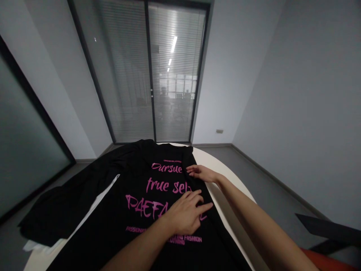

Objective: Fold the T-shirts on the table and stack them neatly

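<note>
A black long-sleeved shirt [163, 152] with pink lettering lies spread out, print side up. Its right side is folded inward, covering the ends of the words "Pursue" and "true self". My right hand [203, 173] rests on that folded strip near the top, fingers stretched out and slightly bent. Lower down, my left hand [187, 214] lies over the lettering with its fingers apart, palm toward the fabric. One black sleeve [67, 195] stretches out to the left, with a white strip showing between it and the body.
Beneath the shirt is a white rounded table [225, 167], its curved edge showing on the right. A dark-framed glass door [150, 75] with blinds stands beyond it. An orange and black object [324, 259], perhaps a chair, sits at the lower right.
</note>
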Demonstrator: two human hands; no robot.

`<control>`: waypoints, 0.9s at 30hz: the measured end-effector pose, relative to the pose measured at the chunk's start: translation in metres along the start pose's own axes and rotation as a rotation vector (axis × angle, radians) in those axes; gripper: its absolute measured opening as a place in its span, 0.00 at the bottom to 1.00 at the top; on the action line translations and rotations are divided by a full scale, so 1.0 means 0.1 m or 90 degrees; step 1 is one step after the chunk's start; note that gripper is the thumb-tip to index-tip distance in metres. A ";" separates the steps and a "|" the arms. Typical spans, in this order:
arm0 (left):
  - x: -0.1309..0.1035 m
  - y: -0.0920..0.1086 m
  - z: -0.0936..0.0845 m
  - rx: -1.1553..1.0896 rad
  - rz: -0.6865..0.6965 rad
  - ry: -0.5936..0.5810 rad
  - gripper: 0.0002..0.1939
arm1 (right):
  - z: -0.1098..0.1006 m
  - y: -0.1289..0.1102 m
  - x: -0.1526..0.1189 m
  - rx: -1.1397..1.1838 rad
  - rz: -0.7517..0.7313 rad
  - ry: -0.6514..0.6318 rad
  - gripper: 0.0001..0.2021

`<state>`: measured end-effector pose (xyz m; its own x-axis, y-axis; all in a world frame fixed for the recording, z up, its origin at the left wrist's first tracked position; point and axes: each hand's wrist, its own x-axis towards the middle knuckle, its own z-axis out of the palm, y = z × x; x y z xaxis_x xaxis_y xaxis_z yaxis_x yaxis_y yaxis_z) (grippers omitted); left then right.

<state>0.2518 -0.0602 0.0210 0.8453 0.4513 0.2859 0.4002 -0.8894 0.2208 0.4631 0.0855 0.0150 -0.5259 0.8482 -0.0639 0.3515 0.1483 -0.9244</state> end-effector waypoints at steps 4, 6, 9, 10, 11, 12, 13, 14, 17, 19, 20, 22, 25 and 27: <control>0.03 0.03 -0.02 -0.021 0.032 0.007 0.16 | 0.07 0.10 -0.06 -0.086 -0.086 0.015 0.21; 0.03 0.05 -0.02 -0.042 0.061 -0.007 0.11 | 0.11 0.12 -0.11 -0.144 -0.110 0.038 0.20; 0.03 0.09 0.01 -0.057 0.087 -0.032 0.09 | 0.19 0.15 -0.18 -0.209 -0.159 0.081 0.18; 0.03 0.11 0.02 -0.053 0.094 -0.038 0.11 | 0.21 0.16 -0.21 -0.223 -0.180 0.096 0.18; 0.04 0.12 0.05 -0.047 0.101 -0.041 0.14 | 0.24 0.16 -0.23 -0.234 -0.200 0.110 0.18; 0.04 0.14 0.07 -0.040 0.110 -0.046 0.15 | 0.27 0.16 -0.25 -0.245 -0.219 0.120 0.18; 0.05 0.16 0.09 -0.036 0.121 -0.050 0.15 | 0.29 0.16 -0.26 -0.254 -0.235 0.126 0.17; 0.06 0.18 0.10 -0.038 0.134 -0.054 0.13 | 0.31 0.16 -0.28 -0.263 -0.246 0.129 0.17; 0.09 0.24 0.04 -0.074 0.163 -0.059 0.07 | 0.34 0.13 -0.31 -0.278 -0.259 0.129 0.16; 0.09 0.25 -0.08 -0.103 0.149 -0.043 0.05 | 0.35 0.11 -0.32 -0.281 -0.255 0.135 0.15; 0.07 0.24 -0.16 -0.114 0.131 -0.030 0.07 | 0.35 0.11 -0.32 -0.281 -0.251 0.140 0.15; 0.00 0.21 -0.30 -0.122 0.101 -0.016 0.11 | 0.35 0.10 -0.33 -0.282 -0.242 0.150 0.15; -0.16 0.16 -0.37 -0.102 0.119 -0.066 0.14 | 0.35 0.10 -0.31 -0.296 -0.231 0.156 0.16; -0.27 0.18 -0.32 -0.087 0.145 -0.096 0.14 | 0.36 0.10 -0.29 -0.321 -0.230 0.155 0.17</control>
<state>0.2247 -0.0860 0.0466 0.9549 0.2171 0.2027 0.1522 -0.9437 0.2937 0.4541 0.0437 -0.0063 -0.5095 0.7823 0.3584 0.5362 0.6144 -0.5789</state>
